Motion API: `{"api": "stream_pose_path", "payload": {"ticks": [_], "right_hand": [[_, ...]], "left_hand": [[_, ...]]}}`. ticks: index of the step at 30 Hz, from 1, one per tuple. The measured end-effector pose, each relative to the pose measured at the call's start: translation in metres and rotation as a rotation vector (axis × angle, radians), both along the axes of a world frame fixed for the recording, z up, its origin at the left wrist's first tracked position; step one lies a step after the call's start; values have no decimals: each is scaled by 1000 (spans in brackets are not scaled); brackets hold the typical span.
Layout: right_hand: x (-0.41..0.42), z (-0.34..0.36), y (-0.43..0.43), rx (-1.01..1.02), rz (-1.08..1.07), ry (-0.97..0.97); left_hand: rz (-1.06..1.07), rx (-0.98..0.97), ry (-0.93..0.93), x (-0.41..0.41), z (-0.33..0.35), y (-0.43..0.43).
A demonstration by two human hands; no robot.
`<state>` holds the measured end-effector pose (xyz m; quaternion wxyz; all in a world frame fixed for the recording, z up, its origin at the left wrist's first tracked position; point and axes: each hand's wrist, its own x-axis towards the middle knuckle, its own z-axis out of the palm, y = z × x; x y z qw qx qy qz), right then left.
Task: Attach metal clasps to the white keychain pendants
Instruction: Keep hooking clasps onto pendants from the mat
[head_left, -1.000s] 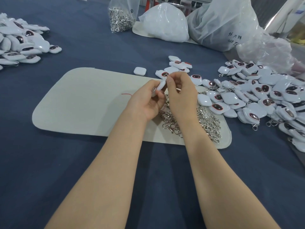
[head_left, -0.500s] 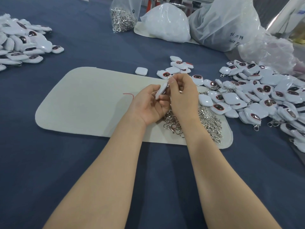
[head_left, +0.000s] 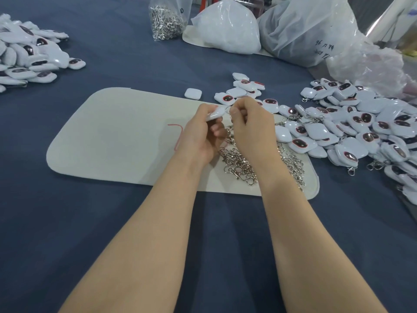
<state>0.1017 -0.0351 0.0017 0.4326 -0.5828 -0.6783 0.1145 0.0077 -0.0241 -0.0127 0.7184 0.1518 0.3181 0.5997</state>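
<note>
One pendant is mid-assembly. The left hand grips a white pendant between thumb and curled fingers, holding it above the far edge of the cream mat with one corner tipped toward the other hand. The right hand has thumb and forefinger pinched together at that corner on what looks like a small metal clasp, though the fingers hide most of it. I cannot tell whether its ring is already through the pendant's loop.

My reading is that this is the threading step. The next move calls for a steady pendant and a fine twist of the ring through the loop, after which the finished piece can join a heap.

Counted:
- two hands and one pendant in hand
- one mat, with one loose pile of clasps on it at six o'clock of the hands
- one lone pendant on the blue bench at eleven o'clock
- one small cluster at one o'clock
- one large heap at three o'clock, several of them with clasps
- one heap far off at ten o'clock — both heaps too many to count
- one clear bag of clasps at twelve o'clock
- three plastic bags beyond it, toward one and two o'clock
</note>
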Motion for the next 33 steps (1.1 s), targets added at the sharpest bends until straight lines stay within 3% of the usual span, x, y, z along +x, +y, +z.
{"api": "stream_pose_path", "payload": {"ticks": [6,12,19,27,33], "right_hand": [[-2,-1,0,-40,25,41],[-7,-3,-1,-45,34,136],[6,3,3,-85,46,127],[16,14,0,-238,20,-3],[25,15,0,-441,101,189]], "left_hand": [[-26,-53,-151,-4,-1,-1],[-324,-76,-503,-12,-3,-6],[-646,-159,-536,-14,-7,-10],[-472,-83,-474,-6,-6,-12],[-419,-85,-361,-2,-5,-13]]}}
